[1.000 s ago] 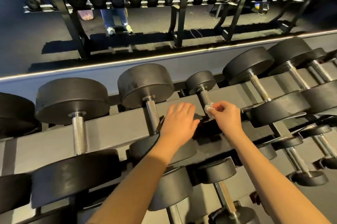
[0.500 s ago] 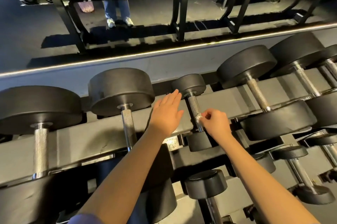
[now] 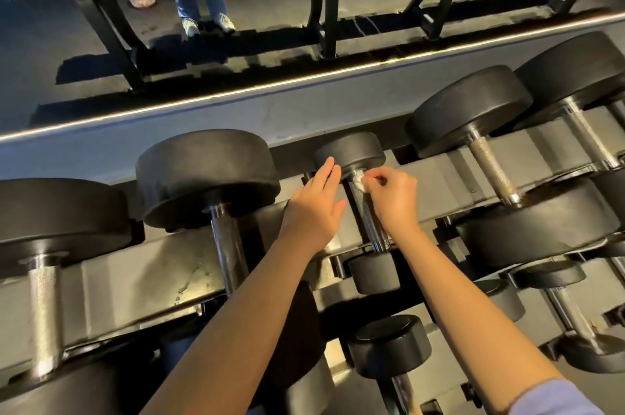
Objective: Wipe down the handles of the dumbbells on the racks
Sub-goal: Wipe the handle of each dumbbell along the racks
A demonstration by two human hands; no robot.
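One small dumbbell (image 3: 351, 150) lies at the centre of the frame across the grey rack (image 3: 152, 265), between a larger dumbbell (image 3: 206, 178) at centre left and another (image 3: 470, 107) at upper right; my right grip (image 3: 394, 198) is clamped on a small white wipe (image 3: 359, 179), pinching it against the top of the chrome handle (image 3: 370, 222), just under the far head; half a second ago that pinch sat at mid-handle, so the wipe has run up the bar to its far end; my left grip (image 3: 314, 208) is apart, fingers straight and holding nothing, just left of the handle with its fingertips at the rim of the far head; whether they press on it I cannot tell; it too has slid up the frame alongside the right one; I judge this upward stroke nearly spent, since the wipe has almost met the head; the handles of the two larger neighbours carry no wipe, so they likely remain to be done.
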